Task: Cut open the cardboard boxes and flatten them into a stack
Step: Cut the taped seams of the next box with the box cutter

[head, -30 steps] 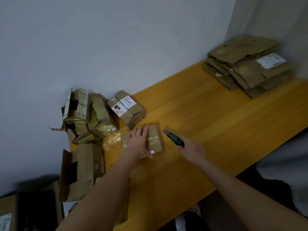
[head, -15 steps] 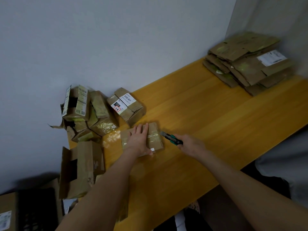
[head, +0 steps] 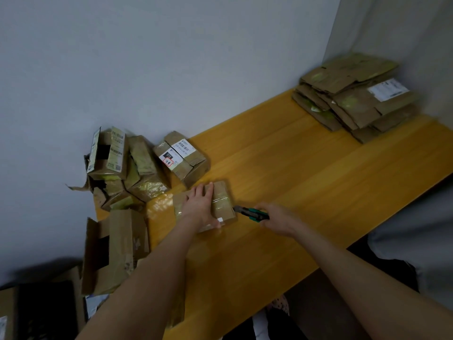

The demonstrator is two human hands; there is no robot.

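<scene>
Table bears box under left hand, cutter in right hand.

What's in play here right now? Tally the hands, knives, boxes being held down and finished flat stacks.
Hands: 2, left hand and right hand
Knives: 1, utility knife
Boxes held down: 1, box
Flat stacks: 1, flattened stack
Total: 5

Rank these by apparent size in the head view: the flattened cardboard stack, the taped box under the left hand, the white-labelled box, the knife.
1. flattened cardboard stack, though farthest away.
2-3. taped box under the left hand and white-labelled box: too alike to rank.
4. knife, partly hidden in the right hand.
</scene>
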